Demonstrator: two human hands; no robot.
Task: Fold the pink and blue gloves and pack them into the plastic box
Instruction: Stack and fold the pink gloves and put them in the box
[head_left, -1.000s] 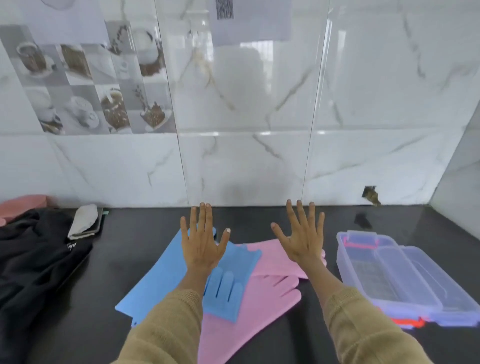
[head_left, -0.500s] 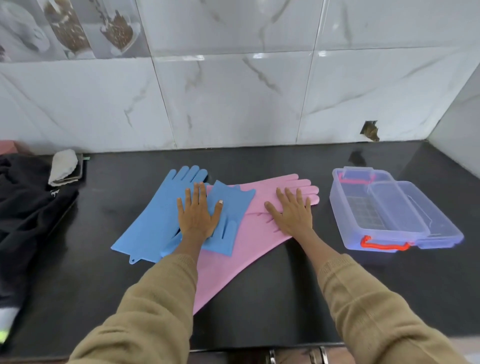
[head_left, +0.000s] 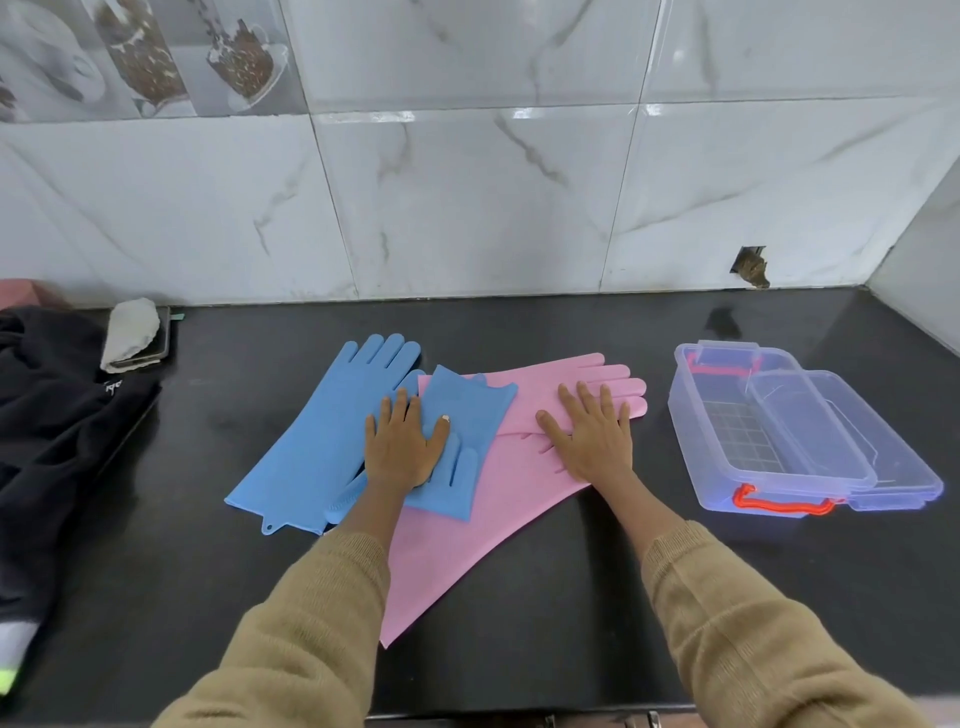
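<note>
So, both hands lie flat, palms down, on the gloves in the middle of the black counter (head_left: 571, 597). Left hand (head_left: 402, 447) presses w/ fingers together and thumb out, on the blue gloves: one blue glove (head_left: 322, 431) lies flat, fingers pointing far-left, cuff near; the 2nd blue glove (head_left: 467, 415) sits over its right edge, its fingers pointing near, partly over the pink. Right hand (head_left: 589, 441) rests w/ fingers slightly spread, holding nothing, on the pink gloves (head_left: 467, 545), which run from a cuff corner near-centre out to fingertips far-right; how many pink layers, can't tell. Plastic box (head_left: 748, 447) stands right of the gloves, apart from them, open, clear w/ red handles; its lid (head_left: 883, 457) leans against the right side, partly inside. Far left: dark clothing (head_left: 57, 415) w/ a pale rag (head_left: 130, 327) just beyond it. Marble tile wall (head_left: 467, 197) behind. Tan sleeves (head_left: 753, 623) cover both forearms.
</note>
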